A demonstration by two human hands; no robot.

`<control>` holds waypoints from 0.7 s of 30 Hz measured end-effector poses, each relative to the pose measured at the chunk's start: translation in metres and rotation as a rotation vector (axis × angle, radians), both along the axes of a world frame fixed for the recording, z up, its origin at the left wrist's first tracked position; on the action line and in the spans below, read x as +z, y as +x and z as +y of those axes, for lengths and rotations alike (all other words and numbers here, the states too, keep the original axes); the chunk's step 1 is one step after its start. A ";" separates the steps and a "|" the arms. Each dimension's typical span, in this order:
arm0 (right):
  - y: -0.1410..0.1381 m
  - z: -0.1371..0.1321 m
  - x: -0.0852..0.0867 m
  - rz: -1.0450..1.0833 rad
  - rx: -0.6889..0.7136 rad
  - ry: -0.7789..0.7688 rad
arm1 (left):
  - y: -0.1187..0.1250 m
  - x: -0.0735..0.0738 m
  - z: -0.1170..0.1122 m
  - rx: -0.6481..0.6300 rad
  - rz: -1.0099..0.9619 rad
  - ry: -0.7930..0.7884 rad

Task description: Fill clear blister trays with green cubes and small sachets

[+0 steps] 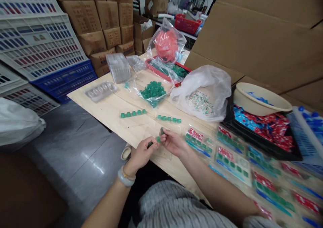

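Pinching small pieces in both hands, we work close to the near edge of the wooden tabletop [107, 111]. Our left hand [146, 148] curls its thumb and fingers around a dark green block [150, 143], while the right hand [168, 141] grips another green block [162, 131] by the fingertips; a lighter green cube [158, 139] shows between them, and we cannot tell which hand bears it. Beyond lie two rows of green cubes, the left row [133, 113] and the right row [169, 119], with the loose pile of green cubes [152, 90] farther back. A fingertip hold this slight could let a block slip, and with the edge so near it might drop to our lap or the floor. A careless wrist could knock the right row askew, and our right forearm, beside the filled clear packs [199, 142], could drag them. As for writing, the stacked brown cartons [82, 17] carry reddish print and some blue panels, too blurred to read; we can make out no brand.
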State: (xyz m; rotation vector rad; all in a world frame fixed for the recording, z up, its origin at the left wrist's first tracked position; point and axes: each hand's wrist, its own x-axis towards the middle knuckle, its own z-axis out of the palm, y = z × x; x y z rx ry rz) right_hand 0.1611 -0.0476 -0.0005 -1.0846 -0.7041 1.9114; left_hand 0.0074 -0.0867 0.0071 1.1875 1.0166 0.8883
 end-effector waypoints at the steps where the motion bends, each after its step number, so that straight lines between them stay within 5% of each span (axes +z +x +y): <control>1: 0.003 0.002 -0.002 -0.042 -0.048 0.006 | -0.003 -0.002 -0.002 0.013 0.004 0.000; 4: 0.005 0.003 -0.009 -0.383 -0.103 0.181 | -0.009 -0.013 -0.002 0.161 0.016 -0.073; 8: -0.005 -0.004 -0.024 -0.966 0.098 0.777 | -0.006 -0.032 0.004 0.277 0.025 -0.164; 11: -0.012 -0.009 -0.031 -1.159 0.241 1.061 | -0.002 -0.039 0.006 0.302 0.021 -0.183; 21: -0.015 -0.011 -0.030 -1.364 0.265 1.138 | -0.002 -0.035 0.008 0.282 -0.015 -0.264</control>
